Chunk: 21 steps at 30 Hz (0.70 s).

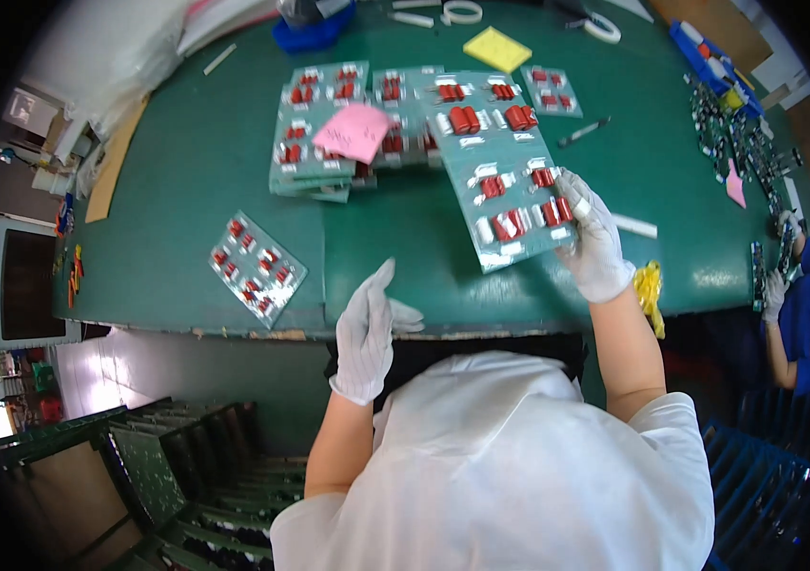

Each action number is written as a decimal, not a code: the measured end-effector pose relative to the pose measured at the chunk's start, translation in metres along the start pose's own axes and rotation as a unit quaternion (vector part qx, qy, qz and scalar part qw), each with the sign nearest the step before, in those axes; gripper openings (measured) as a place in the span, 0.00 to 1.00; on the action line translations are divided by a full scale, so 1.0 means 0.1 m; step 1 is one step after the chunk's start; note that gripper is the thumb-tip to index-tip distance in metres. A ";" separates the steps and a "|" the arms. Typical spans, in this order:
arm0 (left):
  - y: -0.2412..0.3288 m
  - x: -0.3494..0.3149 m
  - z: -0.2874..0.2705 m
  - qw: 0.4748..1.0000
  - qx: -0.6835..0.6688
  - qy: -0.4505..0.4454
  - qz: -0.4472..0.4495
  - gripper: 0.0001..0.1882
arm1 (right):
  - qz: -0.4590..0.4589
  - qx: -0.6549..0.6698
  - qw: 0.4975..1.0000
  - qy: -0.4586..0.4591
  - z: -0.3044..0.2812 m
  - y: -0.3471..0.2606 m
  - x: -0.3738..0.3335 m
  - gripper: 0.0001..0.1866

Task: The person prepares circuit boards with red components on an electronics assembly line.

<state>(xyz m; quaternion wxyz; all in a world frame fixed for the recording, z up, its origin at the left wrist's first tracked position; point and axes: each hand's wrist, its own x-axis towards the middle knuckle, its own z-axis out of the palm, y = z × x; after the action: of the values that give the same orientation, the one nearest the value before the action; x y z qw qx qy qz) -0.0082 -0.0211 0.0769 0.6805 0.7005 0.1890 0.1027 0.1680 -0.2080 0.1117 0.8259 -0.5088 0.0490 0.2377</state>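
Observation:
My right hand (592, 238), in a white glove, grips the right edge of a clear plastic sheet (474, 152) that carries several red cylindrical parts in pockets. The sheet is raised and tilted over the green table. My left hand (371, 335), gloved as well, is held up near the table's front edge with its fingers apart and nothing in it. A smaller sheet of red parts (258, 269) lies to its left. Beyond, a stack of similar sheets (315, 176) bears a pink note (355, 133) with handwriting. The raised sheet partly hides the stack's right side.
At the back lie a yellow notepad (497, 49), a tape roll (602, 29) and a small sheet (553, 91). A pen (584, 132) and yellow plastic bag (649, 295) are on the right. A co-worker's gloved hands (776, 290) handle dark parts at the far right.

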 end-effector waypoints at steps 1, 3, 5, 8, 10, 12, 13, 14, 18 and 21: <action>0.04 0.00 0.06 0.998 -0.043 -0.035 -0.002 0.25 | 0.007 0.004 0.999 -0.048 -0.10 0.10 -0.08 0.15; 0.16 0.00 0.26 0.996 -0.056 -0.054 0.034 0.32 | 0.018 -0.021 0.999 -0.047 -0.06 0.20 -0.29 0.14; 0.10 -0.01 0.26 0.996 -0.039 -0.078 -0.002 0.28 | 0.047 -0.042 0.994 -0.088 -0.11 0.29 -0.44 0.15; -0.04 -0.09 0.30 0.981 0.165 -0.030 0.102 0.23 | 0.044 -0.020 0.999 -0.026 -0.12 0.48 -0.58 0.22; -0.09 -0.14 0.32 0.914 0.337 0.014 0.227 0.22 | 0.039 -0.032 0.998 -0.029 -0.15 0.50 -0.65 0.23; -0.06 -0.18 0.30 0.971 0.215 -0.043 0.094 0.21 | 0.031 -0.046 0.998 -0.035 -0.19 0.49 -0.69 0.24; -0.04 -0.19 0.30 0.972 0.215 -0.044 0.090 0.21 | 0.041 -0.053 0.997 -0.047 -0.23 0.48 -0.70 0.24; 0.00 -0.19 0.29 0.980 0.181 -0.050 0.063 0.20 | 0.052 -0.059 0.995 -0.061 -0.24 0.47 -0.72 0.25; -0.02 -0.17 0.26 0.954 0.231 -0.060 0.181 0.19 | 0.036 -0.077 0.993 -0.082 -0.16 0.43 -0.68 0.25; 0.06 -0.16 0.28 0.919 0.330 -0.039 0.211 0.20 | 0.034 -0.064 0.994 -0.081 -0.18 0.50 -0.66 0.25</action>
<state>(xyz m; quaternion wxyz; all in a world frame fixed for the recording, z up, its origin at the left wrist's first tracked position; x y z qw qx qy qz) -0.0112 -0.0535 0.0829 0.3800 0.9124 0.0335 0.1486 0.0903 -0.2278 0.0837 0.7845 -0.5377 -0.0160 0.3085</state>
